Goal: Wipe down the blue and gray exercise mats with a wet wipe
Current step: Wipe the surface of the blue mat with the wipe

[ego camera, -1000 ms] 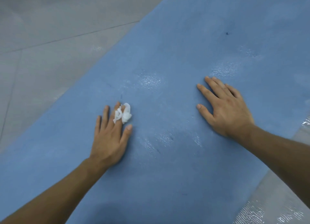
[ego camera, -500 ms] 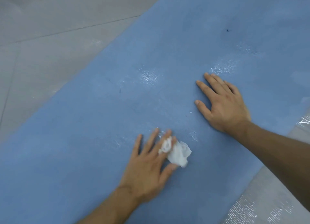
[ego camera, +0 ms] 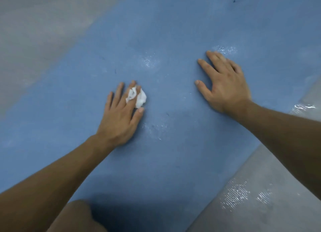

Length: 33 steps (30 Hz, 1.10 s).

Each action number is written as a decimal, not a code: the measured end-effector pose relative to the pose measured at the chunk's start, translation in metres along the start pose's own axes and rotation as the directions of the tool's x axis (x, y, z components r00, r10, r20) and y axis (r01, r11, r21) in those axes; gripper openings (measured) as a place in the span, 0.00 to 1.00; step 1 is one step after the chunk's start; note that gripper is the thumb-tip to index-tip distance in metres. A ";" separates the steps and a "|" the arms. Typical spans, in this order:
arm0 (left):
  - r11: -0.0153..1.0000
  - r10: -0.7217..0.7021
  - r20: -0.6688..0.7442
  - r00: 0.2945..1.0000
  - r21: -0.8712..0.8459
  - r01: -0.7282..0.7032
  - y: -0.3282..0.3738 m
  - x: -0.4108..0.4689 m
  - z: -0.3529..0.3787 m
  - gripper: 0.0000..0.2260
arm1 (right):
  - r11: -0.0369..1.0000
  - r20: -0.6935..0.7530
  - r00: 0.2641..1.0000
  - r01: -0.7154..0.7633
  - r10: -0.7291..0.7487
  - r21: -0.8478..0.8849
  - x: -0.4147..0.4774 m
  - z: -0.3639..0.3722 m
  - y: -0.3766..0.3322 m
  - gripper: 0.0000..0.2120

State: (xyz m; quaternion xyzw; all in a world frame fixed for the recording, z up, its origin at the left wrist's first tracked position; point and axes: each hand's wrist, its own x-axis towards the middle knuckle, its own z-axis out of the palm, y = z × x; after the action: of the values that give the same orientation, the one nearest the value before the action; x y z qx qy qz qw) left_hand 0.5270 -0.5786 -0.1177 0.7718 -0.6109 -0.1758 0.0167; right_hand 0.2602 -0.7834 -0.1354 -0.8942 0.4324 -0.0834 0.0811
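Gray floor [ego camera: 40, 32] with the blue mat [ego camera: 173, 162] running diagonally across it; gray mat [ego camera: 260, 188] at the lower right. Left hand [ego camera: 121, 113] lies flat, fingers spread, pinning the crumpled wet wipe [ego camera: 139, 97] under index and middle fingers. Unwiped mat stretches ahead of it. Right hand [ego camera: 224, 82] is splayed flat, bracing, empty, off to the wipe's right.

Both hands on mat [ego camera: 173, 162]; left hand [ego camera: 119, 117] left of right hand [ego camera: 225, 85]; wipe [ego camera: 139, 97] under left fingers [ego camera: 133, 91].
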 end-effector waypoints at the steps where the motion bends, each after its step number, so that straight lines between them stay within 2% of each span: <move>1: 0.996 0.085 0.023 0.996 0.013 -0.085 0.016 -0.012 0.006 0.30 | 1.000 -0.004 1.000 -0.002 0.002 0.001 0.000 0.000 0.000 0.30; 5: 0.927 0.363 0.085 0.928 0.067 -0.369 0.090 -0.060 0.037 0.28 | 1.000 -0.012 1.000 0.005 -0.005 0.005 0.001 0.000 0.000 0.30; 8: 0.929 0.351 0.093 0.932 0.091 -0.359 0.119 -0.075 0.050 0.27 | 1.000 -0.014 1.000 0.004 -0.004 -0.002 0.000 0.000 0.000 0.30; 11: 0.928 0.344 0.080 0.936 0.120 -0.352 0.110 -0.069 0.048 0.26 | 1.000 -0.012 1.000 0.002 -0.002 -0.002 0.000 0.000 -0.001 0.30; 13: 0.955 0.274 0.060 0.960 0.096 -0.279 0.090 -0.059 0.039 0.27 | 1.000 -0.002 1.000 -0.001 0.001 0.003 0.000 -0.002 -0.001 0.31; 16: 0.998 0.015 0.042 0.999 0.068 -0.018 0.039 -0.035 0.018 0.29 | 1.000 0.004 1.000 -0.003 0.003 0.009 0.000 -0.003 -0.001 0.30; 20: 0.962 -0.265 -0.034 0.964 0.054 0.267 -0.044 -0.002 -0.018 0.30 | 1.000 -0.002 1.000 0.001 -0.001 0.013 -0.001 -0.002 -0.001 0.30; 22: 0.940 -0.341 -0.060 0.938 -0.010 0.341 -0.071 0.010 -0.026 0.28 | 1.000 0.001 1.000 -0.002 0.002 0.009 -0.001 -0.003 -0.001 0.30; 24: 0.935 -0.352 -0.077 0.933 -0.064 0.348 -0.079 0.017 -0.027 0.27 | 1.000 0.005 1.000 -0.004 0.004 0.005 0.000 -0.003 -0.001 0.30; 26: 0.950 -0.305 -0.081 0.949 -0.096 0.297 -0.068 0.019 -0.024 0.29 | 1.000 0.008 1.000 -0.001 0.001 0.003 -0.001 -0.003 -0.001 0.30; 30: 0.993 -0.096 -0.014 0.995 -0.066 0.095 0.001 -0.005 -0.001 0.31 | 1.000 -0.006 1.000 0.002 -0.002 0.005 0.000 -0.001 -0.001 0.30; 33: 0.987 0.151 0.013 0.989 -0.064 -0.149 0.069 -0.037 0.024 0.29 | 1.000 -0.015 1.000 0.002 -0.002 -0.001 0.000 0.000 -0.001 0.30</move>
State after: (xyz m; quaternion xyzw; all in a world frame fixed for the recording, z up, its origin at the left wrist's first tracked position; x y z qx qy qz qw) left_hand 0.4478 -0.5563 -0.1143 0.7212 -0.6615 -0.1998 0.0487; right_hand 0.2606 -0.7828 -0.1355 -0.8940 0.4321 -0.0899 0.0772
